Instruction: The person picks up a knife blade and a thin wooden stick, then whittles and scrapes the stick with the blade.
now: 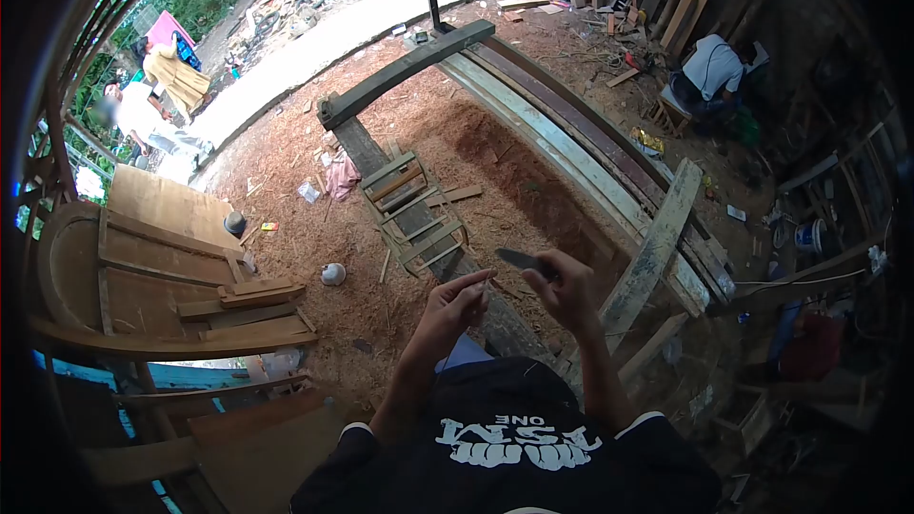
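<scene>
My right hand point(566, 290) is closed around the handle of a knife, whose dark blade point(521, 259) points left toward my other hand. My left hand point(457, 306) is pinched, index finger stretched toward the blade; a thin pale piece seems to be at its fingertips, too small to name. Both hands are in front of my chest, a short gap apart. Beyond them a small slatted wooden frame point(411, 205) lies across a dark plank point(362, 146).
Long boards point(562, 148) run along the right, with a crosswise beam point(652, 247) near me and another beam point(409, 71) at the far end. Wooden panels point(171, 262) stand at left. A person point(709, 71) sits bent over at right; two people point(171, 76) are outside at left.
</scene>
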Action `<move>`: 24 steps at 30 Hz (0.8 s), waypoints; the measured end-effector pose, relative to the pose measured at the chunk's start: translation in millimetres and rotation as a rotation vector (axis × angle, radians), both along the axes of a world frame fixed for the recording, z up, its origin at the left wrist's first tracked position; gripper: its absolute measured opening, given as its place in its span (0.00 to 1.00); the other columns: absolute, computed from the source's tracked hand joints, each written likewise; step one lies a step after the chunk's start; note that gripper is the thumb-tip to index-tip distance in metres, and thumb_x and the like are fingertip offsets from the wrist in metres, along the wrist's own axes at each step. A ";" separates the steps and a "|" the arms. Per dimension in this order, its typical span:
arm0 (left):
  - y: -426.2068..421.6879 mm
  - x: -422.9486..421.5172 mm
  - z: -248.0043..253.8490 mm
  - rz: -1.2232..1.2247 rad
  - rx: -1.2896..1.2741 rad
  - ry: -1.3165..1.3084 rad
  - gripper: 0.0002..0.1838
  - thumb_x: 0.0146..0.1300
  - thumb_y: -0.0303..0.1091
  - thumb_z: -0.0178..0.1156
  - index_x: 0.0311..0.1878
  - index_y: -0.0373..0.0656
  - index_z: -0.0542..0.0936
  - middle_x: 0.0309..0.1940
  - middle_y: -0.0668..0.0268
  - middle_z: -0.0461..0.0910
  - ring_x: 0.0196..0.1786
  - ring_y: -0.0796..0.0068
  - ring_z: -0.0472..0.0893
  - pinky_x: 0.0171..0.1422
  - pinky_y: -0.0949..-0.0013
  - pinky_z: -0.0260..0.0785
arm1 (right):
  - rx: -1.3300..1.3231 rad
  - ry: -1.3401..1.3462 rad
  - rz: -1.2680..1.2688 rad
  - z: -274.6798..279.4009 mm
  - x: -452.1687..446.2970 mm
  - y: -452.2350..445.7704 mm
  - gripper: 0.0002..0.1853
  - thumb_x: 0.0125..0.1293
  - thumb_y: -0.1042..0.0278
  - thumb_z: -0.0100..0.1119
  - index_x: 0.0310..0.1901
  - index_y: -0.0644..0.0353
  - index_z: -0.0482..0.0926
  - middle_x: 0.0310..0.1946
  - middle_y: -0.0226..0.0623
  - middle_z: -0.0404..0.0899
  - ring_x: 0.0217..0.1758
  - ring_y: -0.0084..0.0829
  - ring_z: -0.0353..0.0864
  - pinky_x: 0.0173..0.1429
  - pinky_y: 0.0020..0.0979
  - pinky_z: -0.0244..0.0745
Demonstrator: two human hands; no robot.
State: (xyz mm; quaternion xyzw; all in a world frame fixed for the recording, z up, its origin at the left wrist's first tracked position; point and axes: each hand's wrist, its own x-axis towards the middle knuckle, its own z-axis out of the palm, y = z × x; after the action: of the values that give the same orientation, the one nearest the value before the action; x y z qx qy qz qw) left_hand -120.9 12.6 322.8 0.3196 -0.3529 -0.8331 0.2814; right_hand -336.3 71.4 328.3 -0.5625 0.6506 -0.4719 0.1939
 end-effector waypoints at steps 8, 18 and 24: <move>4.3 -14.1 -3.9 0.004 -0.165 -0.014 0.17 0.73 0.39 0.60 0.55 0.35 0.81 0.30 0.73 0.76 0.31 0.88 0.70 0.33 0.79 0.61 | -0.066 -0.003 0.215 8.2 21.3 0.6 0.17 0.61 0.58 0.72 0.43 0.61 0.83 0.30 0.39 0.84 0.27 0.33 0.84 0.32 0.30 0.77; -3.8 -15.8 11.0 -0.095 -0.271 -0.068 0.22 0.75 0.40 0.58 0.65 0.37 0.77 0.25 0.80 0.68 0.24 0.90 0.61 0.28 0.79 0.52 | -0.221 0.095 0.208 0.6 11.3 -6.1 0.19 0.57 0.56 0.75 0.41 0.63 0.83 0.31 0.39 0.85 0.31 0.32 0.88 0.34 0.31 0.81; -9.4 -12.6 11.9 -0.170 -0.183 -0.039 0.20 0.75 0.36 0.57 0.65 0.37 0.77 0.24 0.80 0.66 0.23 0.90 0.59 0.27 0.80 0.51 | -0.265 0.107 0.052 -12.6 -7.3 -11.1 0.18 0.58 0.54 0.74 0.38 0.61 0.83 0.27 0.37 0.83 0.27 0.31 0.84 0.30 0.31 0.77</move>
State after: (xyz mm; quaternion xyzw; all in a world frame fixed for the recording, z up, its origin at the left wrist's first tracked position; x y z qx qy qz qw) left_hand -133.5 3.2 334.7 0.2775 -0.4588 -0.8119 0.2309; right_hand -343.6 60.3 315.7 -0.6241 0.5771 -0.5181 0.0951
